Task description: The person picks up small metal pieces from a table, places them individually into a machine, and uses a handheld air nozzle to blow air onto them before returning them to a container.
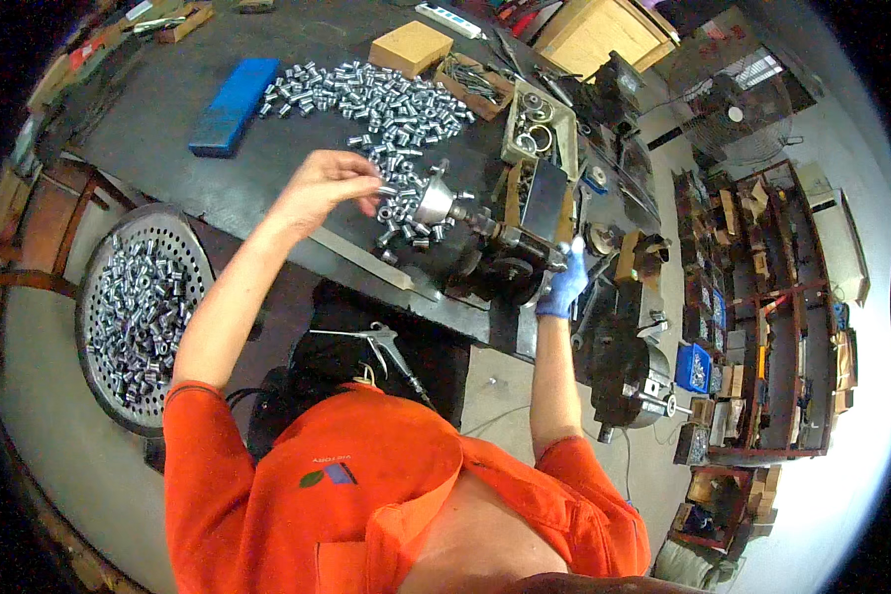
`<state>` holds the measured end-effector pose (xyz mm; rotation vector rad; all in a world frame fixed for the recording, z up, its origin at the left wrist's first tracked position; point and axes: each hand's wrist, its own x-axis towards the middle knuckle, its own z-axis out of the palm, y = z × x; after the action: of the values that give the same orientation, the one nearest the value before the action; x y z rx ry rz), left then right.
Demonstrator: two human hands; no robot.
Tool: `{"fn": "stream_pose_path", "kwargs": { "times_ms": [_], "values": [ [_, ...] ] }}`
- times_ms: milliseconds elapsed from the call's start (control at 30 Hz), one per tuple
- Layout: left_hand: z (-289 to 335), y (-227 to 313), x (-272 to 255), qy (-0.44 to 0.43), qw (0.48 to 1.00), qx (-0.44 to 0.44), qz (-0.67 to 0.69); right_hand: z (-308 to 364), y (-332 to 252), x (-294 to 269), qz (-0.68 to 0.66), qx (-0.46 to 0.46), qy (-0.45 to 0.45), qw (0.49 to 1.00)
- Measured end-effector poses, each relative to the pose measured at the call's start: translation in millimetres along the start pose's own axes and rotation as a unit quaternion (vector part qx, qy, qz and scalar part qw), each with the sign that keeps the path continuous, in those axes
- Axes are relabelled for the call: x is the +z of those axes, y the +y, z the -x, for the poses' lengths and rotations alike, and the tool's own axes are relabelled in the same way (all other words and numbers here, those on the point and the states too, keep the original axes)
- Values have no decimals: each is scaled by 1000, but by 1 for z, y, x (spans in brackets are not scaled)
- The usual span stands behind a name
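My bare left hand [329, 190] is over the front of the bench, its thumb and fingers pinched together. A small shiny metal part [387, 190] shows at its fingertips, beside the cone-shaped chuck [434, 201] of a small bench machine [505, 259]. A loose heap of short metal cylinders [391, 109] spreads behind and under that hand. My right hand [563, 287], in a blue glove, is closed at the machine's right end, around what looks like a handle; its grip is partly hidden.
A round perforated pan [201, 259] full of metal cylinders stands at the left. On the bench are a blue block [236, 107], a tan box [410, 49] and a tray of rings [562, 129]. An air blow gun [381, 342] lies near my body. Shelving [762, 327] stands at right.
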<state>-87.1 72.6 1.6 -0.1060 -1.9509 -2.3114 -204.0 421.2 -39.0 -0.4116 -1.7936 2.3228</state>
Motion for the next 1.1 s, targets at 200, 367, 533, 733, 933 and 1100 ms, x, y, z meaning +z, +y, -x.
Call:
{"fn": "stream_pose_path", "kwargs": {
  "times_ms": [200, 367, 533, 733, 933, 1100],
  "values": [
    [109, 32, -88, 172, 960, -53, -216, 0, -58, -5, -238, -55, -140, 959],
    [213, 20, -160, 298, 704, -92, -638, 53, -56, -37, -216, -131, -184, 950],
    [154, 14, -118, 249, 782, -75, -566, 68, -17, -62, -185, 3, -110, 977],
    [-6, -32, 13, 64, 838, -107, -531, 34, 20, -46, -102, 24, -44, 993],
    [-39, -93, 8, 7, 844, -61, -533, 39, 16, -36, -146, 43, -90, 984],
    [-17, -56, 1, -3, 982, -114, -151, 45, 19, -37, -146, 32, -49, 988]
  ]
}}
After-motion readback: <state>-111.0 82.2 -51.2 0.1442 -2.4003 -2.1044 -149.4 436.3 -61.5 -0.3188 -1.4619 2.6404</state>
